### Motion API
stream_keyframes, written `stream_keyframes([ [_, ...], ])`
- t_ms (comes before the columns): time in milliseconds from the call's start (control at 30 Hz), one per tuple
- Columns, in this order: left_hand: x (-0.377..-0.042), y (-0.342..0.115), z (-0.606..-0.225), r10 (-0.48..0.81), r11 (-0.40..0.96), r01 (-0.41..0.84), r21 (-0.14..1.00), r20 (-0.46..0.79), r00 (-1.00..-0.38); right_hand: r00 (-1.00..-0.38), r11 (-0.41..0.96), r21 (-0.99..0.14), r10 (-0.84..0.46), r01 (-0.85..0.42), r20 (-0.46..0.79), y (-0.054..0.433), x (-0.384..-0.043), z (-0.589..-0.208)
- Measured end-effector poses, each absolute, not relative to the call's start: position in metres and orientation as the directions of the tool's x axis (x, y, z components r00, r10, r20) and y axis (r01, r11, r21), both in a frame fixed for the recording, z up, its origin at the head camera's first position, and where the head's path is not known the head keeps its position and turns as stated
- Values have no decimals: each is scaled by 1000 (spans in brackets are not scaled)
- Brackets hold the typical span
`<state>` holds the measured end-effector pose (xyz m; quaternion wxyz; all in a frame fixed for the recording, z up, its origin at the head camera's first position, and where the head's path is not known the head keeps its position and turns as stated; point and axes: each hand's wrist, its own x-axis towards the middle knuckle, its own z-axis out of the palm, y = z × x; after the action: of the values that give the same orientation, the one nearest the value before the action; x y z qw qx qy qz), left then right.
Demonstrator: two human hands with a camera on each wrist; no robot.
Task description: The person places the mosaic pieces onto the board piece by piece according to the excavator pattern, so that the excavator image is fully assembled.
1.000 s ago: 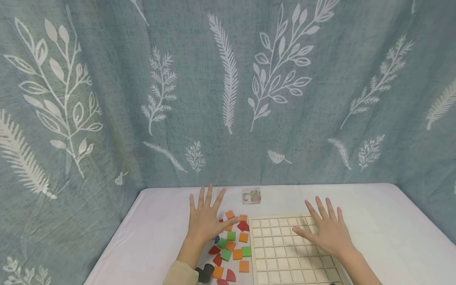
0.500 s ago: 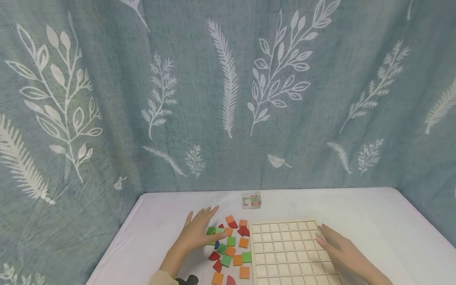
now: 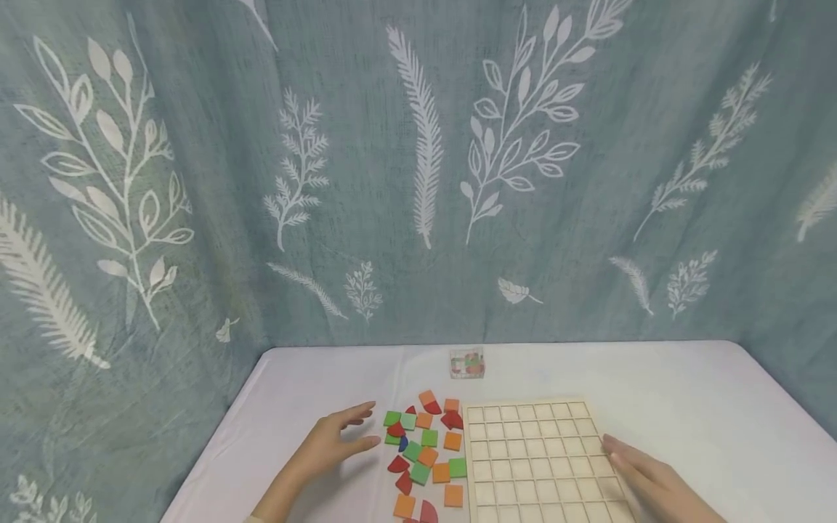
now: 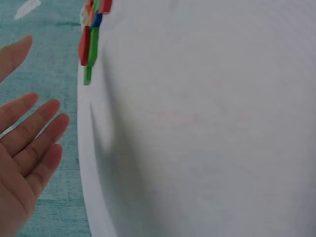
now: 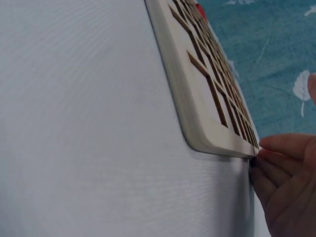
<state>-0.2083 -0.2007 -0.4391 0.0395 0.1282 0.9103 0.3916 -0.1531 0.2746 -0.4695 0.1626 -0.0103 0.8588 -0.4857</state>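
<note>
My left hand (image 3: pixel 333 442) hovers over the white table just left of a scatter of flat coloured blocks, its fingers loosely bent with nothing between them. In the left wrist view, that hand (image 4: pixel 24 158) has its fingers spread, apart from the red and green blocks (image 4: pixel 93 47). A pale wooden grid board (image 3: pixel 518 449) with square cells lies right of the blocks. My right hand (image 3: pixel 644 472) is at the board's right side, fingers extended. The right wrist view has its fingertips (image 5: pixel 269 142) right at the board's edge, the thumb raised away.
Orange squares (image 3: pixel 453 496), green squares (image 3: pixel 429 438) and red quarter-round pieces (image 3: pixel 398 463) lie close together, some overlapping. A small clear box (image 3: pixel 467 363) with coloured bits inside stands behind them. A blue-green leaf-print curtain (image 3: pixel 366 181) hangs past the table's far edge.
Both hands were spread wide, the left over the blocks and the right over the board. The left has drawn back leftward off the blocks; the right has lowered to the board's right edge.
</note>
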Motion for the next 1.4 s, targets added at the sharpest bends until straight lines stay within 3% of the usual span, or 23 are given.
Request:
stream_keyframes([
  [367, -213, -190, -442, 369, 660, 294, 692, 43, -928, -957, 681, -730, -246, -57, -155, 283, -153, -473],
  [700, -231, -168, -438, 600, 735, 553, 391, 4, -800, -947, 713, -672, -316, -200, -53, 295, -152, -486],
  [967, -240, -162, -436, 630, 729, 569, 380, -51, -775, -849, 564, -705, -518, -430, 104, 311, -154, -498],
  [1167, -246, -159, -438, 639, 730, 577, 366, -67, -766, -776, 392, -845, -629, -364, 43, 320, -161, -495],
  [1300, -249, -160, -440, 644, 726, 581, 369, -66, -762, -765, 322, -908, -644, -269, -2, 320, -162, -494],
  [1400, -251, -161, -441, 637, 728, 567, 386, -75, -767, -768, 313, -909, -640, -274, 11, 320, -162, -495],
])
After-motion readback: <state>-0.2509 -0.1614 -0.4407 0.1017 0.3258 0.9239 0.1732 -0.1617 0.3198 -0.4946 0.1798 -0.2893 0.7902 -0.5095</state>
